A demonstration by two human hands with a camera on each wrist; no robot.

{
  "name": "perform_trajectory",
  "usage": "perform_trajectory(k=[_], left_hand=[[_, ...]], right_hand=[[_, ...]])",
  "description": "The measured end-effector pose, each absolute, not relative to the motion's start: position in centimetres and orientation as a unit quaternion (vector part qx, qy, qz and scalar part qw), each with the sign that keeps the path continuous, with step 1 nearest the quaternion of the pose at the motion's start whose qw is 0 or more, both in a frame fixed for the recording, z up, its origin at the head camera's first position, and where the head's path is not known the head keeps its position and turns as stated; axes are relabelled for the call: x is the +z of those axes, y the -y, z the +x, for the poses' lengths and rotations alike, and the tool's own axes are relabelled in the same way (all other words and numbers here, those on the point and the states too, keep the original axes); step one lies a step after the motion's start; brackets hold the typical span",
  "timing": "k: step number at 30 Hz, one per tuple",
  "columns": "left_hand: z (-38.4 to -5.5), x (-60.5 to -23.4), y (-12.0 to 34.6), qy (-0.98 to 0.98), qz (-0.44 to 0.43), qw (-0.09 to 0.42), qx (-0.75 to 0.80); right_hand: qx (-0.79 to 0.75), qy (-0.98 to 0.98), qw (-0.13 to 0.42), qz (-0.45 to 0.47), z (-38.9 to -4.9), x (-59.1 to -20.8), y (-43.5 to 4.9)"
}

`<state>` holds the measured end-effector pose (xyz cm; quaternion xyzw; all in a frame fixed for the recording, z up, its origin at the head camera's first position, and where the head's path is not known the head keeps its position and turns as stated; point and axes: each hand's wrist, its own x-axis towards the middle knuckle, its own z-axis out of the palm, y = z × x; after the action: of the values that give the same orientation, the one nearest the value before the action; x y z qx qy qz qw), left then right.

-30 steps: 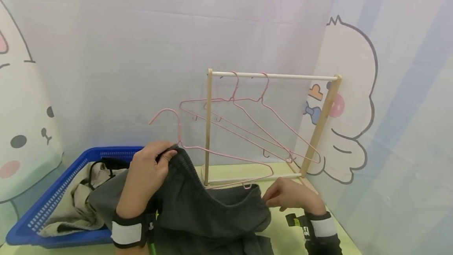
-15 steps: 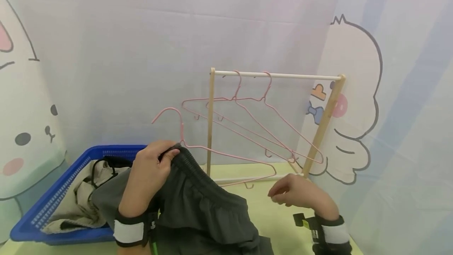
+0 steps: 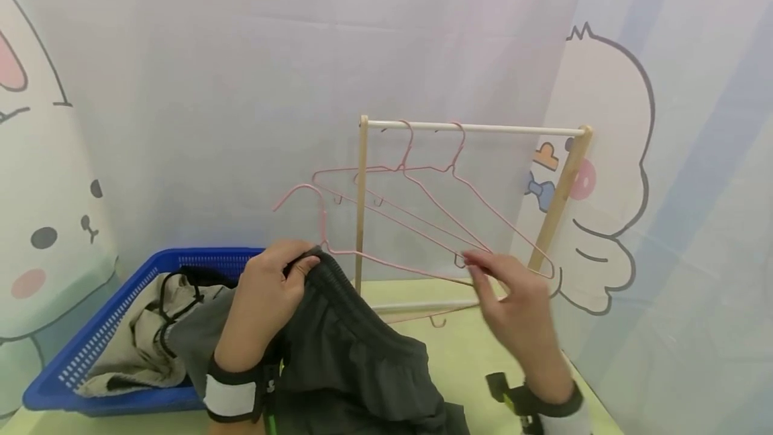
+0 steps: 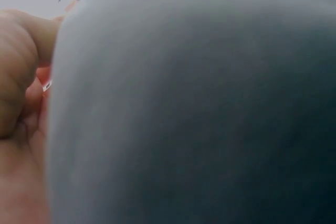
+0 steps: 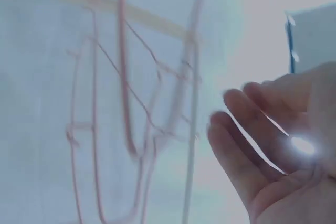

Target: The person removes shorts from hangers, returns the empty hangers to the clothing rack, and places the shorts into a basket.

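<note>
My left hand (image 3: 268, 297) pinches the gathered waistband of dark grey elastic-waist pants (image 3: 362, 371), at the left part of a pink wire hanger (image 3: 392, 265). The hanger's hook sticks up bare, its left shoulder is hidden by hand and cloth, and its right arm lies outside the waistband. My right hand (image 3: 516, 311) is raised at the hanger's right end, covering it. In the right wrist view the fingers (image 5: 236, 156) are loosely bent with nothing between them. Blurred grey cloth (image 4: 184, 108) fills most of the left wrist view.
Behind stands a small rack with a white rail (image 3: 507, 129) and wooden posts; two pink hangers (image 3: 435, 207) hang from it. At left a blue plastic basket (image 3: 66, 361) holds beige clothing (image 3: 133, 348). The pale green table (image 3: 471, 368) lies beneath, with a printed curtain behind.
The right hand lets go of the waistband's right side, which sags inward and down off the hanger's lower part. That hand then rises to the hanger's right end. The left hand keeps its grip.
</note>
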<state>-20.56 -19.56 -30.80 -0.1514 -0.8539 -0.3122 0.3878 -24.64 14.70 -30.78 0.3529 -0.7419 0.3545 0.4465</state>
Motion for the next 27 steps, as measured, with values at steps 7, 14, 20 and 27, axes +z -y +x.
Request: perform_trajectory(k=[7,14,20,27], left_hand=[[-20.5,-30.7,18.9,0.85,-0.162,0.393,-0.31],[-20.4,-30.8,18.3,0.855,-0.157,0.39,-0.305],[-20.6,-30.8,18.1,0.857,-0.15,0.381,-0.312],[-20.7,-30.8,18.1,0.857,-0.156,0.378,-0.313]], right_hand=[[0.314,0.751,0.431,0.389,-25.5,-32.5,-8.8],[0.313,0.753,0.451,0.363,-26.1,-33.8,-6.9],[0.308,0.75,0.465,0.356,-26.4,-34.1,-7.0],[0.311,0.745,0.466,0.362,-26.5,-33.7,-7.3]])
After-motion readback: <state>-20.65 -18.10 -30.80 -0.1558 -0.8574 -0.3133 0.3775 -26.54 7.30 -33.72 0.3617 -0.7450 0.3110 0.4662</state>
